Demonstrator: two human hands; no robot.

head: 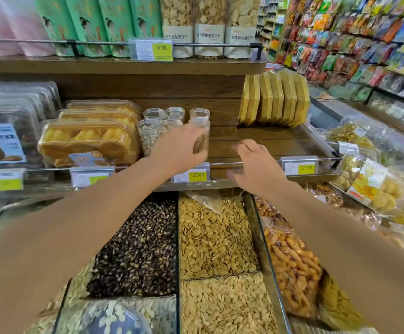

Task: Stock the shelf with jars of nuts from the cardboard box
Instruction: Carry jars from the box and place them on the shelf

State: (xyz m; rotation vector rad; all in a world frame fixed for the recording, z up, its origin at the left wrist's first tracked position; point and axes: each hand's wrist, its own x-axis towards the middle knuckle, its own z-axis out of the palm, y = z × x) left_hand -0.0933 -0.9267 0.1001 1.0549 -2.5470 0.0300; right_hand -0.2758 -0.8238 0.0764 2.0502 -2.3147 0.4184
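jar in hand point(199, 131): clear plastic, nuts inside, upright on the wooden shelf point(268, 143), half hidden by fingers.
other jars point(151, 135): four clear lidded jars, upright, clustered just beside it at 9 to 11 o'clock.
cardboard box: not in view.

Bright even light, soft blur (edges warped)
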